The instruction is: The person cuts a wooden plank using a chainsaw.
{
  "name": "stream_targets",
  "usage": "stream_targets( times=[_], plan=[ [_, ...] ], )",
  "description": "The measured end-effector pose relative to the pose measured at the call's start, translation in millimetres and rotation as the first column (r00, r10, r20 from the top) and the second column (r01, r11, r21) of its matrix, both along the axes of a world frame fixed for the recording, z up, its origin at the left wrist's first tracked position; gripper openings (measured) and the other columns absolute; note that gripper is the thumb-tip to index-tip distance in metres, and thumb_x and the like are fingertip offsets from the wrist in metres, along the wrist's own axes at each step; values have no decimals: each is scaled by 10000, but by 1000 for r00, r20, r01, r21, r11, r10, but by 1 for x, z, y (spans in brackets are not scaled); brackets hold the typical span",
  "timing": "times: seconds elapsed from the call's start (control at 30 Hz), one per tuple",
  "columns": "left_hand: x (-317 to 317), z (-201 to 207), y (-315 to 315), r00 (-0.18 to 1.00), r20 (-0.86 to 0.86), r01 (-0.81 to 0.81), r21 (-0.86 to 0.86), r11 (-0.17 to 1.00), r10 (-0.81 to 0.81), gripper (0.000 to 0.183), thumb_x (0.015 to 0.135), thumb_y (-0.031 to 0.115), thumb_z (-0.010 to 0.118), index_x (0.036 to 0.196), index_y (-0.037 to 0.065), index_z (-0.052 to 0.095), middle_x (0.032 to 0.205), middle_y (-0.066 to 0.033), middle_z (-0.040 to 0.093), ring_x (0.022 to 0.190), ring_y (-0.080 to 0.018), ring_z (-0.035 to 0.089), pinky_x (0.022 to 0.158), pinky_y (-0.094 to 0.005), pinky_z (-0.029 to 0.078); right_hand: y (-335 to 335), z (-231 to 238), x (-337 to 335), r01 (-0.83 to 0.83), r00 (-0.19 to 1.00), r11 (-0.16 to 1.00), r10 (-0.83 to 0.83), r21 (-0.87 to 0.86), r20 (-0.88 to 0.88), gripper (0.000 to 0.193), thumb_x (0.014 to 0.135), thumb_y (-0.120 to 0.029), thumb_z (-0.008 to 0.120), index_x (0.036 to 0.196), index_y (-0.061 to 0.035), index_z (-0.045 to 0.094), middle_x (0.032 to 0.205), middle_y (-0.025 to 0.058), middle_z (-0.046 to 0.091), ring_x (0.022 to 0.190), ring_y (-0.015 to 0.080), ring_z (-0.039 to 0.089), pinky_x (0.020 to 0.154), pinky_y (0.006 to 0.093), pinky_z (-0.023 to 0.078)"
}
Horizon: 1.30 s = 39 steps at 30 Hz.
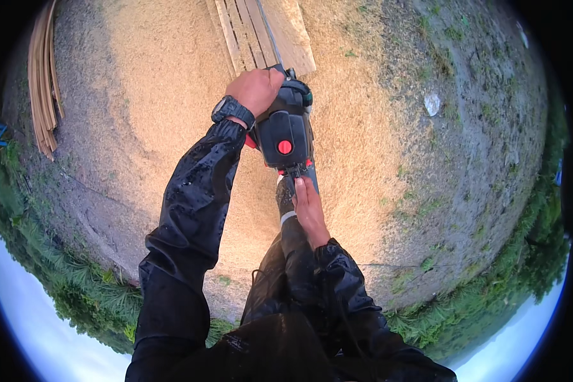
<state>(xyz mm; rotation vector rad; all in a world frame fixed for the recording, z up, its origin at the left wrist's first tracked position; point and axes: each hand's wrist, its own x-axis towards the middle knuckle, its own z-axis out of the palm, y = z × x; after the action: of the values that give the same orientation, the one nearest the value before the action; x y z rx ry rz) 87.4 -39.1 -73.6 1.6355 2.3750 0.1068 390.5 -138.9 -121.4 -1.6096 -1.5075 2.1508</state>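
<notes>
A black and red chainsaw [285,130] hangs in front of me, its bar pointing away toward a stack of pale wooden planks [261,32]. My left hand [256,89], with a dark watch on the wrist, is closed over the saw's front handle. My right hand [309,207] grips the rear handle just below the saw's body. Both arms wear wet black sleeves. The bar's far end is hard to make out against the planks.
Thick sawdust [165,95] covers the ground around the planks. A bundle of thin wooden slats [43,83] lies at the far left. Bare earth with grass patches [477,127] spreads to the right, with a pale stone [431,104] on it. Trees ring the edge.
</notes>
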Motion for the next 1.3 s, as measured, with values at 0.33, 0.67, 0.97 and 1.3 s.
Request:
stream_targets(
  times=[0.33,0.67,0.97,1.3],
  plan=[
    [-11,11,15,991,97,-93,-33,995,95,321,993,314,415,936,69,612,903,-220,697,802,-479,657,698,-567,528,14,3,-15,-6,1000,1000,6,-13,7,476,1075,-440,434,1255,-20,566,745,99,585,658,196,590,640,371,467],
    [-38,15,33,993,86,-80,-17,997,81,309,994,295,414,960,53,603,909,-222,700,814,-473,664,707,-565,533,33,5,-39,-21,1000,1000,21,-7,15,471,1073,-447,435,1264,-35,562,748,115,591,657,228,597,648,390,472],
    [-50,31,45,944,182,-270,-52,961,275,478,992,388,394,895,26,691,917,-251,694,852,-495,653,780,-564,525,42,10,-57,-52,998,998,52,-20,44,476,1072,-452,419,1264,-42,566,749,123,600,666,238,612,647,397,469],
    [-71,38,68,973,163,-163,-7,987,162,437,996,362,393,917,33,670,922,-239,699,850,-491,652,765,-560,527,60,-2,-78,-63,996,995,58,77,64,484,1072,-442,408,1282,-33,560,873,215,664,786,360,663,747,452,489]
  ],
)
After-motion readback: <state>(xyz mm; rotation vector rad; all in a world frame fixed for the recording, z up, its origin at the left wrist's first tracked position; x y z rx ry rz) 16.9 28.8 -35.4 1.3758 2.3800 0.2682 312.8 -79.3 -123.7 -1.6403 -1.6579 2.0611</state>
